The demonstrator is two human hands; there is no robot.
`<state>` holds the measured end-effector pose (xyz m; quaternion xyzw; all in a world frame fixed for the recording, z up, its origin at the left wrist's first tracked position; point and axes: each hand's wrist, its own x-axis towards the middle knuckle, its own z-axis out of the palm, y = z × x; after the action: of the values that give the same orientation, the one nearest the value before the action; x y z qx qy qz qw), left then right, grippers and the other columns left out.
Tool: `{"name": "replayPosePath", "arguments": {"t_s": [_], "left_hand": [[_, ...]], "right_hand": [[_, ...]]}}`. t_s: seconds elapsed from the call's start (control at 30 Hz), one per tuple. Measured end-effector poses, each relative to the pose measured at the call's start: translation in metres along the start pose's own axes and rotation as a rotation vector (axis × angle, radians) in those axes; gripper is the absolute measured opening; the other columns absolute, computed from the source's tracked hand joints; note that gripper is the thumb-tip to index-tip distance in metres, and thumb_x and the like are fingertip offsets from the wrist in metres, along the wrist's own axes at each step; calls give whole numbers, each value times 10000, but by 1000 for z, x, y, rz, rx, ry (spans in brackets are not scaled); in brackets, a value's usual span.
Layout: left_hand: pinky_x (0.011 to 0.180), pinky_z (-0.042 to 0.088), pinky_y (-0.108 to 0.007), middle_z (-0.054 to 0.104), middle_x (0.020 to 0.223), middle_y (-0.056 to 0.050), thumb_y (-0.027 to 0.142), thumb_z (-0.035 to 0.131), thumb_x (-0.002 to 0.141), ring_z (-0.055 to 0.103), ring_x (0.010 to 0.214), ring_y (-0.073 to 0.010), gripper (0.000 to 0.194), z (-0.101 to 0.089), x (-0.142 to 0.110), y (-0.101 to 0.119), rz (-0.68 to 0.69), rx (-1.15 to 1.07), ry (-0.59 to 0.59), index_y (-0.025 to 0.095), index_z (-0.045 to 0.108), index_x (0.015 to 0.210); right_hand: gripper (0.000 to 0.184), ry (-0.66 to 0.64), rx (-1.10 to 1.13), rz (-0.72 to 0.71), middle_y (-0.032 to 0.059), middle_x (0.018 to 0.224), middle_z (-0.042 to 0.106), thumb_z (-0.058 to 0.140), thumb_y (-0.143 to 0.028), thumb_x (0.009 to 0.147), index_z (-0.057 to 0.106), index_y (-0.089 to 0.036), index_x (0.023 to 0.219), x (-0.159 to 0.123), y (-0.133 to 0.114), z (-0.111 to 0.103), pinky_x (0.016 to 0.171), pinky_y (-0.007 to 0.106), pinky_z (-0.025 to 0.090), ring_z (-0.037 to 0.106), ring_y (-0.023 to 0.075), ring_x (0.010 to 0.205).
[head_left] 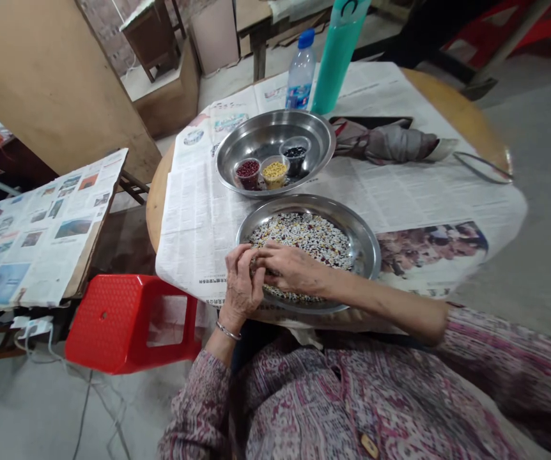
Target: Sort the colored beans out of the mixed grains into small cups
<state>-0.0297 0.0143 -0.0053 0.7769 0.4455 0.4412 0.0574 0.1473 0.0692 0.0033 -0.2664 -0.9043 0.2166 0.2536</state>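
Your purple-and-grey patterned top (299, 396) lies nearest, close to the table edge, which presumably puts the shallow, shiny steel basin (372, 255) within easy reach. It holds white grain mixed with red, yellow and black bits (309, 236). Your left hand (243, 284) and right hand (292, 265) meet over its left side; their fingertips are hidden, so I can't tell whether they pinch anything. Beyond, a second round steel basin (237, 144) holds three clear plastic cups (247, 174) of dark-red, yellow and black contents, perhaps grouped to catch spills. White printed newspaper (194, 236) probably shields the tabletop.
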Motion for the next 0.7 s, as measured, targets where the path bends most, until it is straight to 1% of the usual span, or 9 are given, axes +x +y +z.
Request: {"name": "replayPosePath", "arguments": {"t_s": [0.07, 0.13, 0.23, 0.3, 0.4, 0.5, 0.6, 0.67, 0.7], "left_hand": [[1122, 497, -487, 528, 1370, -158, 270, 430, 1083, 523, 1311, -261, 354, 0, 0, -1, -2, 1, -4, 185, 465, 1424], [1124, 495, -487, 528, 1366, -155, 271, 429, 1083, 524, 1307, -260, 355, 1, 0, -1, -6, -5, -13, 189, 464, 1426], [1111, 505, -480, 542, 1342, -148, 259, 432, 1082, 540, 1277, -252, 341, 0, 1, -1, -12, -18, -24, 192, 471, 1414], [1101, 512, -473, 556, 1318, -141, 251, 434, 1083, 550, 1253, -245, 328, 0, 2, 1, -11, -24, -30, 194, 481, 1402], [1098, 512, -462, 571, 1298, -137, 244, 436, 1085, 551, 1242, -239, 310, -1, 4, 2, -8, -24, -39, 190, 494, 1384], [1095, 510, -458, 576, 1290, -140, 246, 438, 1085, 558, 1235, -239, 301, -2, 4, 2, -13, -17, -42, 186, 504, 1373], [1088, 511, -453, 582, 1281, -139, 247, 444, 1084, 565, 1223, -239, 291, -2, 4, 2, -19, -9, -39, 185, 515, 1359], [1085, 511, -445, 586, 1276, -138, 245, 450, 1083, 565, 1217, -235, 283, -2, 4, 2, -18, -12, -27, 182, 521, 1349], [1084, 512, -442, 588, 1274, -137, 244, 452, 1083, 565, 1213, -233, 280, -2, 5, 2, -16, -15, -22, 180, 522, 1346]], "right_hand": [[149, -10, -69, -79, 105, 1100, 708, 643, -247, 889, 712, -203, 1014, 6, 3, 0, 962, 437, 480, 586, 263, 1085], [169, -27, -131, -123, 99, 1105, 696, 646, -252, 884, 706, -204, 1034, 7, 7, -1, 957, 439, 464, 561, 264, 1094], [110, -101, -217, -158, 83, 1020, 684, 621, -205, 876, 690, -203, 962, 1, 13, -8, 880, 396, 450, 555, 243, 1005], [107, -150, -301, -133, 76, 940, 670, 579, -152, 879, 672, -202, 894, -8, 18, -18, 800, 360, 432, 554, 223, 917], [193, -152, -426, 8, 74, 898, 659, 514, -88, 877, 665, -209, 882, -20, 29, -37, 713, 329, 401, 560, 208, 859], [240, -68, -489, 196, 96, 1001, 680, 476, -111, 908, 686, -214, 960, -24, 39, -55, 715, 329, 423, 589, 231, 946], [246, 7, -504, 379, 124, 1104, 687, 482, -224, 957, 705, -213, 1060, -20, 42, -61, 784, 374, 476, 591, 288, 1073], [263, -3, -470, 451, 144, 1123, 682, 536, -351, 961, 703, -201, 1097, -18, 41, -57, 798, 406, 498, 596, 322, 1097], [289, -15, -439, 461, 151, 1122, 678, 562, -399, 951, 698, -194, 1103, -18, 40, -53, 801, 413, 505, 606, 326, 1085]]}}
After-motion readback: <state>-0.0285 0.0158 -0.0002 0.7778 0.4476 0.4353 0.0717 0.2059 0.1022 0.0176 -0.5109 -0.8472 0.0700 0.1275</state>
